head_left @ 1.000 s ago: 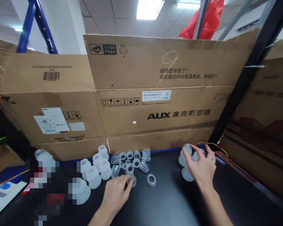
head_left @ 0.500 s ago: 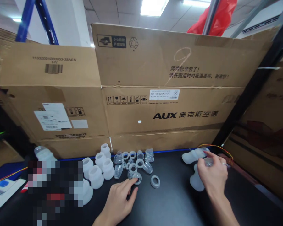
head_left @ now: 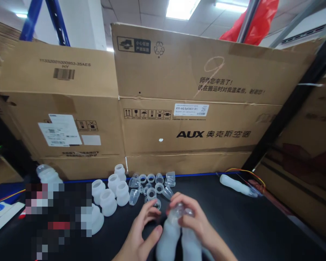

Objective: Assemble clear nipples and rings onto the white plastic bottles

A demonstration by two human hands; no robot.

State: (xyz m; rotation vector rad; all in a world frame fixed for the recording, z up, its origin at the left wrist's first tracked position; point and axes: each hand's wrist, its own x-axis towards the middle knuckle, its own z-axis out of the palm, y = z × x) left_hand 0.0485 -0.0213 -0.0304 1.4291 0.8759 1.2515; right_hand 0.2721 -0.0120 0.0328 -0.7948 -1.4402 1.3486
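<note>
Desk (head_left: 263, 224) lies beneath both hands: the left hand (head_left: 138, 233) is spread wide with nothing visible between thumb and fingers, while the right hand (head_left: 198, 219) has its fingers closed about the clear upper ends of a left bottle (head_left: 167, 237) and a right bottle (head_left: 191, 244). Both bottles' long axes run roughly 6 to 12 o'clock, the left bottle at about 4 from the left hand's fingers. A clear ring (head_left: 158, 204) sits near those fingertips, around 12; contact I cannot tell.
</note>
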